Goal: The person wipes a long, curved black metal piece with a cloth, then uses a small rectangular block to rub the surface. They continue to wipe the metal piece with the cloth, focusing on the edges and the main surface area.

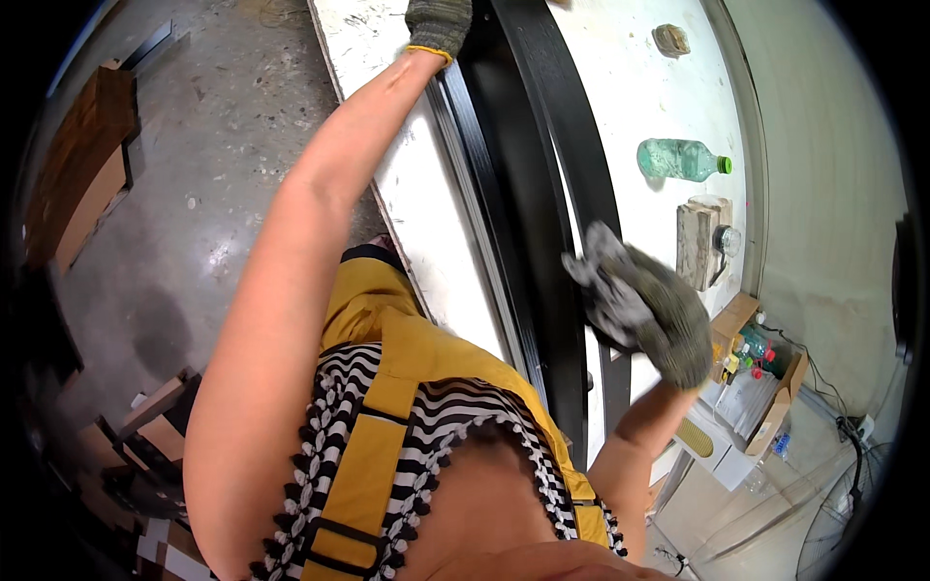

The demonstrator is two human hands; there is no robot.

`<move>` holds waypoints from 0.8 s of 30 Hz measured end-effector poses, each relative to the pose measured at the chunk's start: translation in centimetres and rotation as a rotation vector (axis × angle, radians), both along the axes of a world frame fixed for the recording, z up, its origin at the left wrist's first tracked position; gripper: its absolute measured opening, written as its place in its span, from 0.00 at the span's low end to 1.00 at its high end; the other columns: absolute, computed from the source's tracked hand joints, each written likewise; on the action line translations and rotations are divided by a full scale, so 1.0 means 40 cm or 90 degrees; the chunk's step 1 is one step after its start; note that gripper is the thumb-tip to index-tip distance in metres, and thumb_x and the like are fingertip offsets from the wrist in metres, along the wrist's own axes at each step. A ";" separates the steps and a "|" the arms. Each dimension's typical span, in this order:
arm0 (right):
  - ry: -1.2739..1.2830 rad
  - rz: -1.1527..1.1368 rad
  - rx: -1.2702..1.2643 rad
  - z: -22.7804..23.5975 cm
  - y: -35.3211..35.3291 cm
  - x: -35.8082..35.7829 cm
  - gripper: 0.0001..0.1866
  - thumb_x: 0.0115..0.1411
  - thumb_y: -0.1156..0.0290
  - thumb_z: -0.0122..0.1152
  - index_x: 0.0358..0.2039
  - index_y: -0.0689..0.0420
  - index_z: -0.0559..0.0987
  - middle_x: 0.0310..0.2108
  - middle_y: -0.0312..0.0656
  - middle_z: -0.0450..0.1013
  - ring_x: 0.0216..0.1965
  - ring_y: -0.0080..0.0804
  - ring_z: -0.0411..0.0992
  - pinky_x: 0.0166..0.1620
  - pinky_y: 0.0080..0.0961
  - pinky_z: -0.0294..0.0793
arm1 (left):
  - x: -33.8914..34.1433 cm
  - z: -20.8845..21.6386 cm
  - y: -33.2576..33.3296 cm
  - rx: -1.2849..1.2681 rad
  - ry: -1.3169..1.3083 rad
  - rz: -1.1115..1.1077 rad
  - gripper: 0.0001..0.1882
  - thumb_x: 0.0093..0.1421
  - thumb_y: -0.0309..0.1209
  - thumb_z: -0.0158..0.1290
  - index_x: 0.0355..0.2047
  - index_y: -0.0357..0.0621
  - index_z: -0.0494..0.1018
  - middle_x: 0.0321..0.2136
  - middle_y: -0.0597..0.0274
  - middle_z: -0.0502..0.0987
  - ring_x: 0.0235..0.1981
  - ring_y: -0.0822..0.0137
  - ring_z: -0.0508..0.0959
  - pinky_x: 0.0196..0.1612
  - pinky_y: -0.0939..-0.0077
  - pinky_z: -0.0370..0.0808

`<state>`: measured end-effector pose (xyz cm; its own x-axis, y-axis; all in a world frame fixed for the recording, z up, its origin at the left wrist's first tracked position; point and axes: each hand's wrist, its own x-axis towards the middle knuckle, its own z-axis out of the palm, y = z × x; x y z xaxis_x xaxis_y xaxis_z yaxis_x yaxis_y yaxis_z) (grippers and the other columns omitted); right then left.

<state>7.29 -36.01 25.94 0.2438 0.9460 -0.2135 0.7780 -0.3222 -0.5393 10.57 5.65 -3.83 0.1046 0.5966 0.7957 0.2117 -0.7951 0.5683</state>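
Long black frame pieces lie side by side along the white worktable, with a silvery grooved edge on the near-left one. My right hand, in a dark grey knitted glove, is closed around a crumpled grey and white rag. The rag hangs over the right-hand black piece, blurred by motion; whether it touches the surface I cannot tell. My left hand, gloved in the same knit with a yellow cuff, is at the far left end of the frame. Its fingers are cut off by the picture's upper edge.
Right of the frame lie a green-tinted bottle, a roll of tape and a worn block with a small clear jar. An open cardboard box of bottles stands lower right. Brown boards lean over the concrete floor at left.
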 end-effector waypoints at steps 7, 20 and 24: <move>-0.073 -0.107 0.157 -0.033 0.001 -0.122 0.26 0.56 0.63 0.63 0.57 0.50 0.79 0.57 0.45 0.75 0.59 0.54 0.71 0.62 0.44 0.70 | 0.013 -0.029 0.039 -0.059 0.004 -0.025 0.18 0.73 0.38 0.39 0.50 0.41 0.74 0.36 0.40 0.78 0.37 0.41 0.77 0.40 0.51 0.73; -0.285 -0.025 0.212 -0.216 0.334 -0.029 0.33 0.61 0.62 0.62 0.66 0.55 0.68 0.63 0.50 0.68 0.59 0.48 0.72 0.60 0.38 0.73 | 0.001 0.043 -0.006 -0.150 0.060 -0.087 0.17 0.73 0.38 0.39 0.50 0.41 0.73 0.34 0.38 0.77 0.34 0.39 0.77 0.36 0.49 0.72; -0.014 -0.023 0.317 -0.223 0.393 0.013 0.27 0.64 0.71 0.58 0.65 0.56 0.70 0.62 0.47 0.71 0.61 0.43 0.72 0.62 0.35 0.71 | 0.000 0.051 -0.015 -0.228 0.087 -0.124 0.18 0.72 0.37 0.39 0.54 0.41 0.71 0.34 0.38 0.77 0.34 0.40 0.77 0.37 0.49 0.72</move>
<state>7.82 -20.30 17.03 0.2783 0.9224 0.2679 0.7837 -0.0569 -0.6185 10.58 5.04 -1.80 0.3322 0.7910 0.5137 0.1691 -0.5858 0.7926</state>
